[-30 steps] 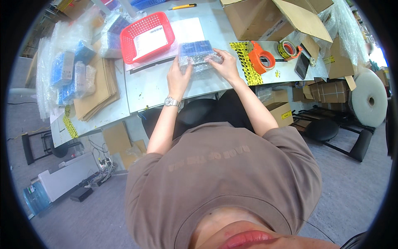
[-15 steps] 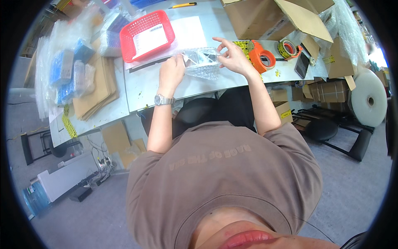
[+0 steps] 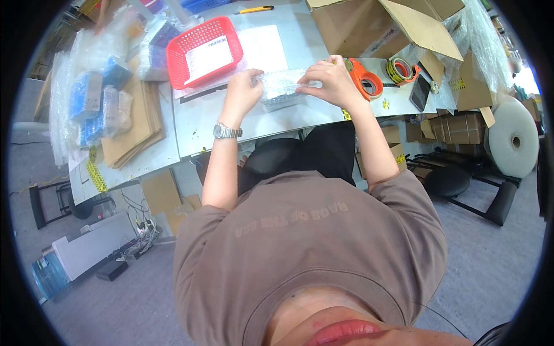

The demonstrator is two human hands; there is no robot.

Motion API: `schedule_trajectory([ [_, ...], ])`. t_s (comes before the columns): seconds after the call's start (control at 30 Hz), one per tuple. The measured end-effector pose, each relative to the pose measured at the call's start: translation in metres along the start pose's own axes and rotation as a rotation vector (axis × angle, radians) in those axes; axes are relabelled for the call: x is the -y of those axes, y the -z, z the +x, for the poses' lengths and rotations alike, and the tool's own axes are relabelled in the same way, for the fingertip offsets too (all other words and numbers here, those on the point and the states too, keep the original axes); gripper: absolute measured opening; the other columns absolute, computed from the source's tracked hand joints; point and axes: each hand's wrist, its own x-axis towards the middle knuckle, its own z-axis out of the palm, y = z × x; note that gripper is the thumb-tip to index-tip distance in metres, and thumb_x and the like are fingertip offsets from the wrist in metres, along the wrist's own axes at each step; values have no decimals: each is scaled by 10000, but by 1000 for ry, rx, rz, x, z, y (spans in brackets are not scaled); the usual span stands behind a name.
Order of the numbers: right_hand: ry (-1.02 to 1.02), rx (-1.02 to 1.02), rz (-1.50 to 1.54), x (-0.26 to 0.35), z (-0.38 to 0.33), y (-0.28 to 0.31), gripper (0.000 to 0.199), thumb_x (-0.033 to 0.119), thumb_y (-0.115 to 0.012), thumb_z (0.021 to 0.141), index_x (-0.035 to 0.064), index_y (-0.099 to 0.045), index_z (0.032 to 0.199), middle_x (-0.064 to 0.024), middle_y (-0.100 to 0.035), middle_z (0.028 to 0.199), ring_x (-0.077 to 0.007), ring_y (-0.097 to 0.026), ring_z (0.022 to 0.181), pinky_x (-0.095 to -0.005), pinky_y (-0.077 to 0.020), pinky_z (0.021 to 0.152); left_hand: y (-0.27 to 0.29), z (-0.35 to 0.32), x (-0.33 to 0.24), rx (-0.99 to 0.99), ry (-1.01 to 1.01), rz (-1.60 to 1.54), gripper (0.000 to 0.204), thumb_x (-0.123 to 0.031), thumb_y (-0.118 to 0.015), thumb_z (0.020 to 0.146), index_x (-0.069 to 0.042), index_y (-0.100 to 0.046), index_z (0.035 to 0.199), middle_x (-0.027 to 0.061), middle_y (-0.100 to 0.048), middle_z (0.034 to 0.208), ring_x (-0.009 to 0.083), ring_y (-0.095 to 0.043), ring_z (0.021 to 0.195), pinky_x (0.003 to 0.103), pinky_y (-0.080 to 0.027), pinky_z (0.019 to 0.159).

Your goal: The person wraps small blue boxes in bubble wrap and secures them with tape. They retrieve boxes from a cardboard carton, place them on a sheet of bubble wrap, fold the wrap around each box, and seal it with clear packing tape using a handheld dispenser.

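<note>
A clear bubble-wrap package (image 3: 283, 86) lies at the near edge of the white table, between my hands. My left hand (image 3: 244, 91), with a metal watch on its wrist, pinches the package's left end. At the other end, my right hand (image 3: 330, 81) has thumb and fingers closed on the wrap's upper right side. The contents are hard to make out through the plastic. Just beyond my left hand stands a red perforated basket (image 3: 235, 45) with a white paper in it. An orange tape dispenser (image 3: 362, 75) sits right beside my right hand.
A second tape dispenser (image 3: 400, 70) and a phone (image 3: 420, 93) lie to the right. An opened cardboard box (image 3: 355, 29) stands behind them. Blue wrapped packs (image 3: 85, 95) and brown cardboard sheets (image 3: 134, 130) are at left. A yellow cutter (image 3: 255, 10) lies far back.
The wrap has gone from a loose, hanging flap to a flatter, folded-over bundle. My right hand's raised fingers have come down and closed on it.
</note>
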Motion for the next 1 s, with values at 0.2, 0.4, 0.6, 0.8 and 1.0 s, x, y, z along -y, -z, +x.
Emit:
schedule_trajectory([
  [0.2,201,-257,-89,0,-4,-12,237,404,-763,746,177,-696,763,84,-615,736,-140,-551,857,-390,-323,887,-5,-1,-25,71,10,77,277,-219,-656,826,19,-684,966,179,-695,757,266,-698,739,350,-517,669],
  [0.4,183,-182,-127,0,-2,1,232,421,-733,774,198,-678,738,84,-585,698,-139,-526,793,-384,-327,852,-9,12,-31,174,50,82,268,-229,-692,808,-15,-680,968,177,-698,784,255,-697,754,350,-515,659],
  [0.6,131,-180,-55,8,-11,5,260,446,-737,773,191,-693,748,36,-605,883,-177,-532,931,-398,-310,901,-11,7,-27,124,-83,-110,346,-84,-576,819,-14,-597,1158,194,-698,950,245,-701,751,344,-519,721],
  [0.8,90,-108,-81,-3,-27,12,200,331,-775,746,157,-711,820,-48,-530,1287,-302,-432,1271,-589,-209,1086,-9,8,-19,177,65,-302,452,-14,-497,816,-21,-520,1268,221,-648,1140,261,-683,918,334,-516,793],
  [1.0,-44,-64,404,-15,-33,-1,198,185,-795,747,109,-701,903,-55,-551,1302,-269,-549,1186,-394,-417,1018,-24,1,-24,-130,-96,-250,500,-63,-550,810,-10,-484,1303,267,-611,1187,287,-652,1035,326,-509,823],
])
